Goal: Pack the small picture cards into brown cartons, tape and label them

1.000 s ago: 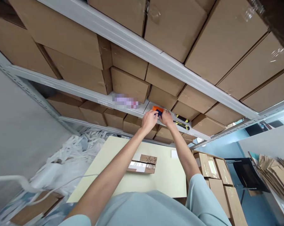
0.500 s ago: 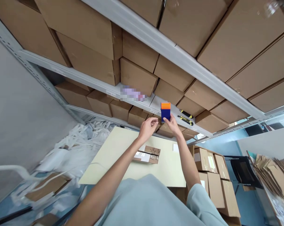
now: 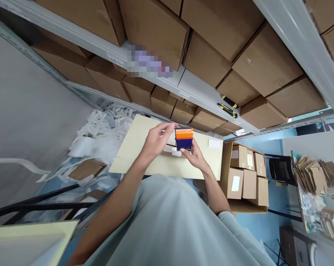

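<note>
Both hands hold a small orange and dark blue box (image 3: 184, 138) above a pale yellow table (image 3: 133, 147). My left hand (image 3: 156, 138) pinches its upper left corner with thumb and fingers. My right hand (image 3: 193, 157) grips it from below and behind. A flat cardboard parcel with a white label (image 3: 172, 149) lies on the table, mostly hidden behind the hands.
Grey metal shelves (image 3: 194, 88) packed with brown cartons rise behind the table. Two yellow and black utility knives (image 3: 228, 105) lie on a shelf. An open carton of small boxes (image 3: 246, 173) stands right of the table. White packing scraps (image 3: 100, 129) are heaped at the left.
The orange and blue box came off the shelf and down over the table. The left hand, free half a second ago, now pinches it too. The view has tilted downward.
</note>
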`<state>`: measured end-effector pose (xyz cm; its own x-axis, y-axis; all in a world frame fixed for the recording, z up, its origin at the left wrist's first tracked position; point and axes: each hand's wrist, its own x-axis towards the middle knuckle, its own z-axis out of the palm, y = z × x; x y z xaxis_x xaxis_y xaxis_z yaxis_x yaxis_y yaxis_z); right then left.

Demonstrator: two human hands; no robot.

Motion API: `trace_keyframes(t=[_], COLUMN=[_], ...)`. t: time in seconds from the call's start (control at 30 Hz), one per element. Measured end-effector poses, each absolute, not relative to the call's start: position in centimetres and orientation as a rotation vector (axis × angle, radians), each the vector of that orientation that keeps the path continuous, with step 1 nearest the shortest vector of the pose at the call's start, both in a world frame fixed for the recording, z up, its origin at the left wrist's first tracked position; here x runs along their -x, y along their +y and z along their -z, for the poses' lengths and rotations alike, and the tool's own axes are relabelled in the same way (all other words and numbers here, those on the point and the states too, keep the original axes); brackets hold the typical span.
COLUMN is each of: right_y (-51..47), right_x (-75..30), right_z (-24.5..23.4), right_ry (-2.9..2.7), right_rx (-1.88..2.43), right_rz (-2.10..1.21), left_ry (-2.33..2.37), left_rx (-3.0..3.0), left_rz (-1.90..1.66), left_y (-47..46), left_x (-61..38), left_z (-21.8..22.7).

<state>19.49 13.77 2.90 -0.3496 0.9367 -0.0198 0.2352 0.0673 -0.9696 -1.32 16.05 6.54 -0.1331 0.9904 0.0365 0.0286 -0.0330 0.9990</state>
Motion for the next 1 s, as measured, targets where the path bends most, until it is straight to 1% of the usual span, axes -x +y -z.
trace_keyframes(t=[0.23,0.43,0.6,0.7,0.83,1.0], right_y=[11.8,12.1,12.5,12.8,13.2,14.5], right_x=[-21.2,-22.4,-22.8,-23.2,-24.8,-27.9], right_z=[-3.4,-3.0,-2.3,-2.1,-2.5,-3.5], right_ry=[-1.903,-1.972,-1.968,-1.983,-2.139,-2.307], right_rx=[1.263,1.301,1.478,1.560,1.635,1.775], right_rz=[-1.292,-1.348,-1.353,-1.421,-1.504,-1.630], left_ry=[1.271,1.284,1.328,1.355,1.413,1.628], left_rx=[-1.215,-1.249,-1.115,-0.977,-0.884,-0.706], left_rz=[-1.215,-1.114,-1.165,-1.161,-1.168,-1.247], left_y=[15.7,15.4,14.9,14.1,12.9,12.5], left_x=[2.6,3.1,2.3,1.3,0.5,2.2], left_z=[-7.3,-5.8,-1.9,1.0,4.0,7.7])
